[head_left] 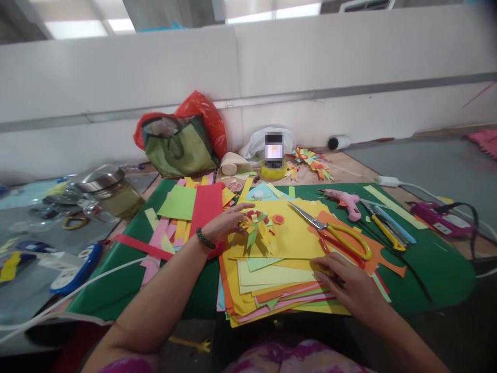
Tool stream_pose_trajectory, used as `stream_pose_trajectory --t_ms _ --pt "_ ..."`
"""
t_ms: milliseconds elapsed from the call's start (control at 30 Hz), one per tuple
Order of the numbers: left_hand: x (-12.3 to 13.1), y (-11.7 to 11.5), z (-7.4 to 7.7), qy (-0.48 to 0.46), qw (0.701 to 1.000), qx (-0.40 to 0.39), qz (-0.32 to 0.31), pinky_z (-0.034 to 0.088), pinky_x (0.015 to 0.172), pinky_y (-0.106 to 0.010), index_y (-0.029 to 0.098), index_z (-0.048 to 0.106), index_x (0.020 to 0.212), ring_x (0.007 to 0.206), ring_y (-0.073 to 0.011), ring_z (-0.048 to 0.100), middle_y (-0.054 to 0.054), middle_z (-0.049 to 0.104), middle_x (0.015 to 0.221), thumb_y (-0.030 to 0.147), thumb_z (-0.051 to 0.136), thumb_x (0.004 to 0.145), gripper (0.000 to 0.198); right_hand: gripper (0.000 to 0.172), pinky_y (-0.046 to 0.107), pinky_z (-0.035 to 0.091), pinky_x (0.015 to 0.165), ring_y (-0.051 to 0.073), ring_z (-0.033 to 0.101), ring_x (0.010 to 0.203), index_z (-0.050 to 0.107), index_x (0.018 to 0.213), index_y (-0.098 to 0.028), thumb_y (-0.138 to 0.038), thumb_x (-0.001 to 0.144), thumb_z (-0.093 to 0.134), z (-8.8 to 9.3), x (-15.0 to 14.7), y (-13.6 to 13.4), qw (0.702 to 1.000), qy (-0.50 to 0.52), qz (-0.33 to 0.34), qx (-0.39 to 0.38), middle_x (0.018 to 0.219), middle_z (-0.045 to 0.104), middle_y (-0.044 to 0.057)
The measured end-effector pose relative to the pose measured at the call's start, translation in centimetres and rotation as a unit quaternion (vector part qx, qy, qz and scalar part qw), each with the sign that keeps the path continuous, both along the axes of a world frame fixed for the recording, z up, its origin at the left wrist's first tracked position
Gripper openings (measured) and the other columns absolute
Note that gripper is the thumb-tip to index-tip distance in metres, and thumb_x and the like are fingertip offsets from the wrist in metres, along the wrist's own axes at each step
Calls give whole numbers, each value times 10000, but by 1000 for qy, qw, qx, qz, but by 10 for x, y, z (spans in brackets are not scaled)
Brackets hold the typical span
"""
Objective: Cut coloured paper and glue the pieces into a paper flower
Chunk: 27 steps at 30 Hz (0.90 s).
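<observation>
My left hand (228,223), with a dark beaded bracelet on the wrist, grips a paper flower (257,224) by its left side. The flower has a ring of red, white and green pieces and yellow and green strips hanging down. Just right of it, a small orange-and-red paper disc (278,219) lies on a yellow sheet (298,243). My right hand (345,274) rests at the right edge of the stack of coloured paper (267,298), fingers loosely bent and apart, holding nothing visible. Scissors (330,230) with yellow and orange handles lie above it, blades partly apart.
On the green mat (438,274) lie a pink glue gun (345,201), cutters (388,228) and paper strips (174,217). Behind stand a green bag (178,147) and finished paper flowers (310,160). A glass jar (112,191) and a white cable (104,277) are left.
</observation>
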<state>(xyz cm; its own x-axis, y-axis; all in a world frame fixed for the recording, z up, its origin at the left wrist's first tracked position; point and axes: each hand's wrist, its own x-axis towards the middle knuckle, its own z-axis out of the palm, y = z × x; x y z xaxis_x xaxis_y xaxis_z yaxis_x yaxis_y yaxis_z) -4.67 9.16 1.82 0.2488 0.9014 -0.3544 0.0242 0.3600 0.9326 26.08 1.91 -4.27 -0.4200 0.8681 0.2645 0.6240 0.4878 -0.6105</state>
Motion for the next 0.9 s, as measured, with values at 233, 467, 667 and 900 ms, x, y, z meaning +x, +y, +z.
stream_pose_trajectory --t_ms 233,467,667,900 --pt "-3 2 -6 -8 1000 9 -22 543 636 -277 170 554 1219 699 -110 533 -29 534 882 142 568 728 491 240 241 520 559 157 658 709 658 986 -218 -373 912 490 0 1 -1 1000 -10 -5 -11 919 677 77" --pt "-1 2 -10 6 1000 7 -24 527 618 -262 202 573 1195 712 -104 525 -39 545 954 318 641 808 409 238 236 521 571 156 668 733 658 990 -217 -359 917 482 1 0 -1 1000 -21 -5 -7 925 678 74" --pt "4 0 -8 39 998 8 -41 502 584 -229 194 571 1192 649 -78 479 -12 525 874 427 686 783 484 218 231 514 542 149 666 707 655 984 -225 -342 923 482 1 -1 -1 1000 -30 -4 7 910 676 59" --pt "3 1 -7 55 998 3 -43 495 565 -228 189 560 1213 624 -78 458 4 498 833 455 685 776 527 195 227 514 546 145 668 704 647 968 -220 -317 921 485 3 -2 -2 999 -34 -1 13 893 669 52"
